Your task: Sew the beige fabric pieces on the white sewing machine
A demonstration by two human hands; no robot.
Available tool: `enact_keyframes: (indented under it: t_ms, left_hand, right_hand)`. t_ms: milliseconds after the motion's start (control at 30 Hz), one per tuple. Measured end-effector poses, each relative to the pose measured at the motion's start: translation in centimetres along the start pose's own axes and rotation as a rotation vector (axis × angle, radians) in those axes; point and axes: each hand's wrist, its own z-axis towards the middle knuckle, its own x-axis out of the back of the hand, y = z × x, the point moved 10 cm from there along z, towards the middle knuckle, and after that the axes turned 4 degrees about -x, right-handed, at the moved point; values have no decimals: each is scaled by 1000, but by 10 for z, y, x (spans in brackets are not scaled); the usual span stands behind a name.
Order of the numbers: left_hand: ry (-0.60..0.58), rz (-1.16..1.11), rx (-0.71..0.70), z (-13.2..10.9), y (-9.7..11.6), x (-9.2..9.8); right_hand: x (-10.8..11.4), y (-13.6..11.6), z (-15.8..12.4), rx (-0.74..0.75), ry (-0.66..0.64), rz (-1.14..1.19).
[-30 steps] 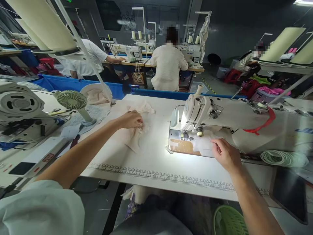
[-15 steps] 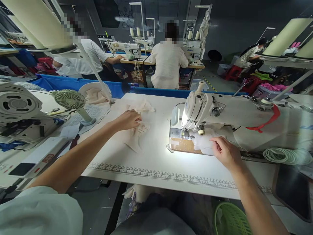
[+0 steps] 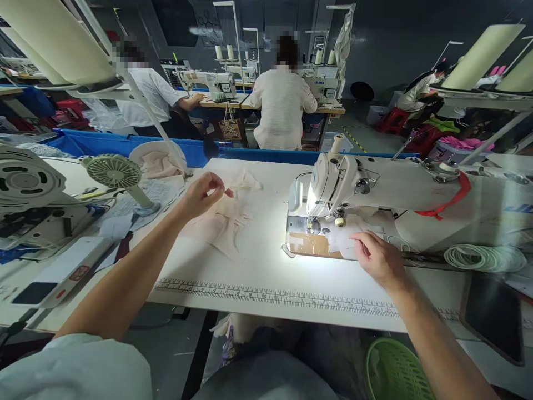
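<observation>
My left hand [image 3: 204,194] hovers at the near-left side of a crumpled pale, sheer fabric [image 3: 227,228] on the white tabletop. Its fingers are curled closed, and whatever they hold, if anything, is too small to make out. My right hand [image 3: 377,258] is at the front edge of the sewing machine [image 3: 328,183] bed, thumb and forefinger pinched together. Beside those fingertips lies a white patch [image 3: 343,244] that may be thin cloth; I cannot tell if it is gripped. The machine's lamp lights the needle area, and brown tape [image 3: 308,244] covers part of the bed.
A ruler strip [image 3: 270,297] runs along the table's front edge. At left stand a small green fan [image 3: 114,169] and another machine [image 3: 31,189]. Coiled pale cord [image 3: 485,258] and a dark tablet [image 3: 493,316] lie at right. Below is a green basket [image 3: 395,369]. Co-workers sit beyond.
My left hand has lifted off the pale fabric and shifted left, its fingers curling in. My right hand stays pinched beside the machine bed. The whole view has shifted slightly.
</observation>
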Motion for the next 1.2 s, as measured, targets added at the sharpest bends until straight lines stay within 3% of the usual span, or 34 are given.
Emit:
enact_keyframes:
  t_ms: [133,300,467,633,833,1000,1200]
  left_hand:
    - [-66,-28,-96,-4,21,-16]
    - [-369,-47,-157,-13,44,-68]
    - [-671,-146,-117,-27,80,-121]
    - [-649,-187,-146,-20,112,-160]
    - [-670,-237,56,-22,103,-203]
    - [-663,-19,95,-23,96,-204]
    - [-677,-14,161,-32,94,-203]
  right_hand:
    - [-8,-31,1,53,-162,164]
    - [-26,-77,-1,130,-389,193]
    - [-44,-107,4,220,-451,6]
    - [-52,-119,12,315,-420,-68]
    - [-45,-115,7,326,-268,-62]
    - [-44,-115,4,327,-239,-39]
    - [-47,-117,4,314,-265,-72]
